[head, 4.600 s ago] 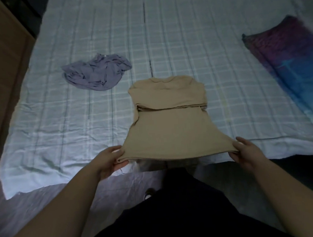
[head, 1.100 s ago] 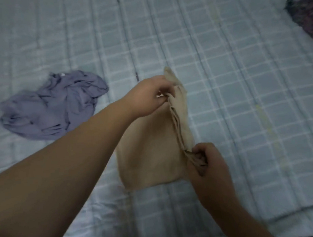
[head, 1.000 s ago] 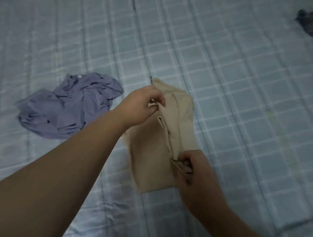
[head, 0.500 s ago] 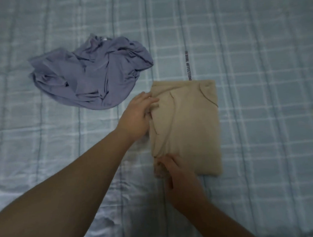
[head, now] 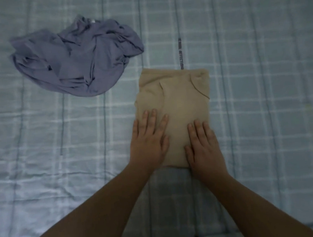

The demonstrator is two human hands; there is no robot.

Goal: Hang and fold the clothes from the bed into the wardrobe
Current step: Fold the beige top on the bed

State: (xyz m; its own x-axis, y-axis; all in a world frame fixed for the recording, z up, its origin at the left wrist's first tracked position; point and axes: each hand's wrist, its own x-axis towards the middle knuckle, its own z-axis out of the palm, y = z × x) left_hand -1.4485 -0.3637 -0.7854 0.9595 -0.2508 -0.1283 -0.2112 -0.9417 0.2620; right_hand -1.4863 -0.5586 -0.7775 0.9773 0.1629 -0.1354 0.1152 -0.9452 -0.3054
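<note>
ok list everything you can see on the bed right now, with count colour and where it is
folded garment: 1, tan, centre of the bed, folded into a neat rectangle, lying flat
crumpled garment: 1, grey-purple, upper left of the bed, bunched up and unfolded, apart from the tan one
bed sheet: 1, pale blue with a white check, covers the whole view
left hand: 1, fingers straight, pressing flat on the near left part of the folded garment
right hand: 1, fingers straight, pressing flat on the near right part of the folded garment
</note>
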